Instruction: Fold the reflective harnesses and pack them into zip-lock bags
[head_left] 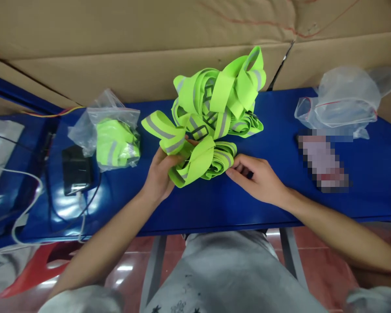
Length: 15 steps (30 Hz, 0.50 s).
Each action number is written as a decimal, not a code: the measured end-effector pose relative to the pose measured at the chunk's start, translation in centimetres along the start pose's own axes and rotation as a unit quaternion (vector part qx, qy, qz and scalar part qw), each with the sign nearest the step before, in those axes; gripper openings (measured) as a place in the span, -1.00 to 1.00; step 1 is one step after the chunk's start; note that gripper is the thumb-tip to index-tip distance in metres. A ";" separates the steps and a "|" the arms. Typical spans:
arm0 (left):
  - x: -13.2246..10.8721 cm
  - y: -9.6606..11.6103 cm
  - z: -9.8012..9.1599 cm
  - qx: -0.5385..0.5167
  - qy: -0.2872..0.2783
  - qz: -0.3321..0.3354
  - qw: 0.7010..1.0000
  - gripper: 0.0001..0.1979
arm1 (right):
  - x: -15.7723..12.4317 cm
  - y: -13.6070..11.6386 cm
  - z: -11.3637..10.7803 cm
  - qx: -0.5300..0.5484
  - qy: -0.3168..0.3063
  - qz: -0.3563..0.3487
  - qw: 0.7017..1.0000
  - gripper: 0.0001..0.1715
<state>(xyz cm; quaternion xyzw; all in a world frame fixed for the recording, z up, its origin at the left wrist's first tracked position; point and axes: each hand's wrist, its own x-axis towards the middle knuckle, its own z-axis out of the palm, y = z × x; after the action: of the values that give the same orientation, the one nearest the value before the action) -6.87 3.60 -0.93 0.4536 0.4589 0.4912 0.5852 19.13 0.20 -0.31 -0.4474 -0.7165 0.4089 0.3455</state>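
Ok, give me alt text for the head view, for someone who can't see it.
Left hand grips a green strap bundle, right hand at its edge, over a blue table. More straps are heaped behind; a bagged bundle lies left, clear bags right.

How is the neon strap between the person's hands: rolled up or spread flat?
Partly rolled: the neon strap winds in layers at the right hand, but loops loosely by the left hand.
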 end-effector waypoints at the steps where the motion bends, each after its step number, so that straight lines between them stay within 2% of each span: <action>1: -0.1 0.0 0.2 -0.015 -0.001 -0.002 1.000 -0.60 | 0.0 0.1 -0.1 0.002 0.011 -0.001 1.000 -0.69; 4: -0.7 0.2 0.5 -0.030 -0.014 -0.012 0.999 -0.57 | 0.1 0.4 -0.5 0.005 0.068 -0.008 0.998 -0.58; 6: -1.1 0.3 0.7 -0.022 -0.032 -0.024 0.999 -0.56 | 0.2 0.5 -0.8 -0.005 0.111 -0.024 0.993 -0.61; 8: -1.4 0.1 0.8 -0.003 -0.060 -0.038 0.997 -0.55 | 0.4 0.7 -0.9 -0.035 0.114 -0.067 0.991 -0.76; 10: -1.4 -0.4 0.7 0.036 -0.075 -0.030 0.996 -0.54 | 0.5 0.8 -0.9 -0.088 0.081 -0.115 0.986 -0.87; 12: -0.9 -0.8 0.2 0.102 -0.052 0.033 0.993 -0.52 | 0.4 1.0 -0.7 -0.150 0.050 -0.139 0.978 -0.81; 13: -0.6 -1.0 -0.2 0.137 -0.023 0.089 0.986 -0.47 | 0.3 1.1 -0.6 -0.180 0.041 -0.142 0.972 -0.73; 15: 0.0 -0.9 -1.2 0.209 0.060 0.223 0.950 -0.33 | 0.1 1.2 -0.3 -0.231 0.027 -0.140 0.962 -0.53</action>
<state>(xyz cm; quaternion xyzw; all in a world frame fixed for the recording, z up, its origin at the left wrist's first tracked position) -7.89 3.56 -2.04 0.6263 0.4726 0.5283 0.3244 19.82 0.68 -1.25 -0.4206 -0.8376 0.1678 0.3056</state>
